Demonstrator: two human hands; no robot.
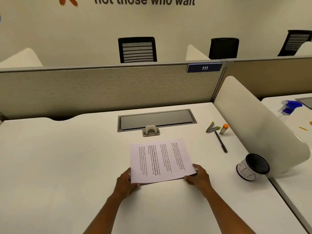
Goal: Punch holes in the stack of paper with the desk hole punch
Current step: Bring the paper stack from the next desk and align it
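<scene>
Fingers of the left hand [125,181] and right hand [198,177] curl round the near corners of the stack of paper [160,160], holding it low over the table [67,166]. Best to square the edges, then slide the far edge fully into the hole punch [150,130] beyond. The mesh cup [253,167], right, lies tipped; contents unclear.
</scene>
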